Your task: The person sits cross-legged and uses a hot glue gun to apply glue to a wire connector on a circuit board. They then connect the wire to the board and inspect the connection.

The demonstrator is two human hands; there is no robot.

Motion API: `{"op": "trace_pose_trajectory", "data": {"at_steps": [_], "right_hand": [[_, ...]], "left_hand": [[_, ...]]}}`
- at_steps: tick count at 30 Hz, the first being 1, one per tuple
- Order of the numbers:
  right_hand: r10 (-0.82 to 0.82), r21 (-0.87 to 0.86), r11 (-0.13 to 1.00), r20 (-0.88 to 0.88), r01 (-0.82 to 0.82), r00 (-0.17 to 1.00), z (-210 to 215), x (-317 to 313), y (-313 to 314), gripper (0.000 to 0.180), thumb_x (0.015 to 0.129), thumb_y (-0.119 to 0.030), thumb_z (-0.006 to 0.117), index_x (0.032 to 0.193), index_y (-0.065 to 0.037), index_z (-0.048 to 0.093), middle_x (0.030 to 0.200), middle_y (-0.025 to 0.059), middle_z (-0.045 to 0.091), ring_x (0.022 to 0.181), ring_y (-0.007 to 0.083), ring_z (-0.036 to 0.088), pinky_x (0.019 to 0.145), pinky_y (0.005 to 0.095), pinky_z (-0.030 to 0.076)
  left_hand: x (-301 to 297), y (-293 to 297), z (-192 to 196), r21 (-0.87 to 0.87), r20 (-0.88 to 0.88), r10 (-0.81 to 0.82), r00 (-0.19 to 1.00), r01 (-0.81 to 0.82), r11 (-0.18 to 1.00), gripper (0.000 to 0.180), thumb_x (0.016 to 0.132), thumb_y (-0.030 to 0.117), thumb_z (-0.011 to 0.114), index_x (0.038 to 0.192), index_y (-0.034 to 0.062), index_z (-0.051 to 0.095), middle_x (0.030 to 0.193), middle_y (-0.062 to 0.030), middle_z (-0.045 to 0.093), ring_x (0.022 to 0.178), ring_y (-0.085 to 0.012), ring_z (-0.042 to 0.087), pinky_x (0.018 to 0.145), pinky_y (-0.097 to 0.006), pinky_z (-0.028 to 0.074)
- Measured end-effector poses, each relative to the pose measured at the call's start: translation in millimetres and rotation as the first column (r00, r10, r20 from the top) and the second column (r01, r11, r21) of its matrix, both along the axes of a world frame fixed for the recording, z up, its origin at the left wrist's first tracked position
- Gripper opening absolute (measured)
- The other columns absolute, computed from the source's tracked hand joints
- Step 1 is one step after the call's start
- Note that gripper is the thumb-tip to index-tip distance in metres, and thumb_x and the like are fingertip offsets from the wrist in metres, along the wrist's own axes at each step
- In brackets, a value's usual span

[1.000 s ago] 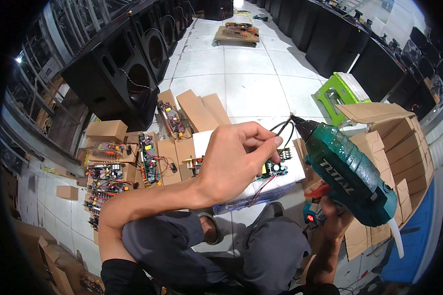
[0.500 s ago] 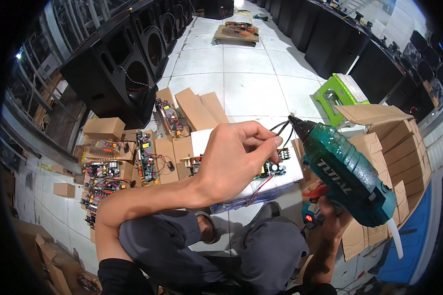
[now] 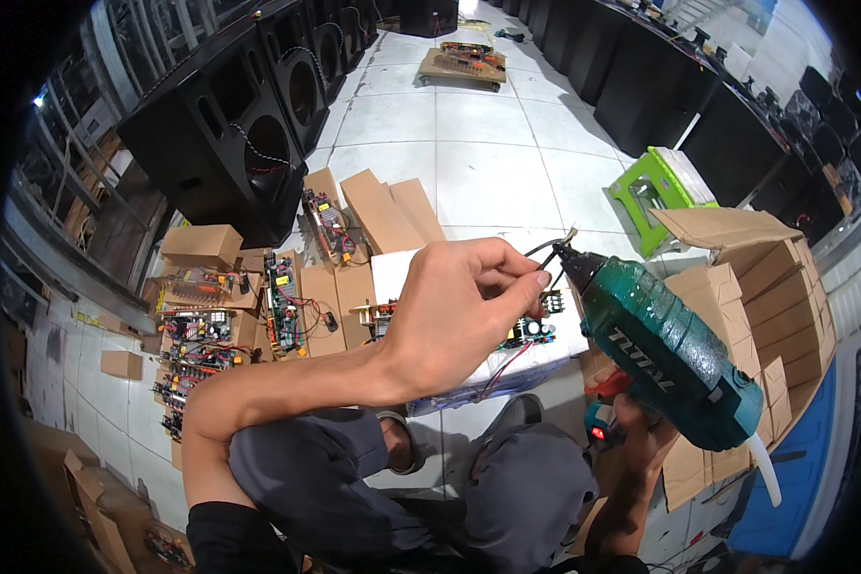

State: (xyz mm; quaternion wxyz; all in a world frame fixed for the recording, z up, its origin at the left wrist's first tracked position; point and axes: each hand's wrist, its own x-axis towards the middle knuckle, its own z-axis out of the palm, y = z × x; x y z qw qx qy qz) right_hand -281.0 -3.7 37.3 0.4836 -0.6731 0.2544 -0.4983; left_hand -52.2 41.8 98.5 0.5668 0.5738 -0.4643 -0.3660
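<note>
A white tiled floor [image 3: 469,182] runs between rows of black loudspeaker cabinets [image 3: 230,153], with circuit boards [image 3: 282,292] laid out on cardboard. Above the person's lap, the black wires [image 3: 545,251] are pinched between thumb and forefinger of the closed left hand [image 3: 450,316]; their free ends stick out up and to the right of that grip, meeting the nozzle of the green hot glue gun [image 3: 665,349]. The gun's long axis slants down-right to the right hand [image 3: 631,426], wrapped around its handle.
</note>
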Motion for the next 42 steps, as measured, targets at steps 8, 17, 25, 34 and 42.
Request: {"op": "trace_pose_trajectory", "data": {"at_steps": [8,17,25,34,42], "right_hand": [[-0.010,0.005,1.000,-0.068,0.010,0.998,-0.1,-4.0,-2.1,0.040,0.081,-0.014,0.062,0.112,0.011,0.055,0.090,0.0179,0.065,0.079,0.0275,0.067,0.073,0.0386,0.056],[-0.015,0.037,0.999,0.038,0.014,0.999,1.4,1.6,2.0,0.030,0.080,-0.004,0.061,0.106,0.010,0.062,0.088,0.0176,0.068,0.078,0.0242,0.068,0.075,0.0373,0.055],[0.003,-0.022,1.000,-0.015,-0.003,1.000,-1.7,-2.7,2.4,0.029,0.081,-0.005,0.060,0.107,0.009,0.062,0.089,0.0176,0.068,0.079,0.0244,0.067,0.074,0.0377,0.055],[-0.004,-0.025,1.000,-0.085,0.002,0.996,-1.6,-3.7,3.0,0.035,0.080,-0.009,0.061,0.109,0.010,0.058,0.090,0.0180,0.066,0.082,0.0257,0.066,0.075,0.0380,0.054],[-0.028,-0.033,0.999,0.016,0.028,0.999,3.4,1.6,5.8,0.029,0.081,-0.004,0.061,0.108,0.009,0.062,0.087,0.0171,0.068,0.079,0.0249,0.067,0.075,0.0372,0.055]], "left_hand": [[-0.1,-0.9,-2.4,-0.022,-0.006,0.013,1.000,-0.013,1.000,0.015,0.088,0.007,0.064,0.088,-0.0067,0.068,0.073,-0.0074,0.069,0.056,-0.0026,0.054,0.050,-0.018,0.042],[0.9,-1.5,-4.5,-0.041,0.019,0.016,1.000,-0.015,0.999,0.015,0.088,0.009,0.065,0.088,-0.0060,0.069,0.072,-0.0065,0.069,0.055,-0.0023,0.054,0.050,-0.018,0.042],[0.5,-1.1,-6.3,-0.075,0.061,0.039,0.997,-0.035,0.997,0.013,0.087,0.006,0.065,0.089,-0.0055,0.070,0.073,-0.0069,0.069,0.056,-0.0027,0.055,0.049,-0.017,0.041],[1.0,-1.6,-9.8,-0.114,0.096,0.062,0.993,-0.051,0.992,0.012,0.086,0.006,0.065,0.089,-0.0053,0.070,0.072,-0.0068,0.069,0.054,-0.0025,0.053,0.048,-0.018,0.040],[2.1,-0.6,-7.4,-0.096,0.063,0.054,0.997,-0.048,0.994,0.015,0.089,0.009,0.065,0.091,-0.0054,0.069,0.073,-0.0077,0.069,0.053,-0.0024,0.053,0.047,-0.017,0.040]]}}
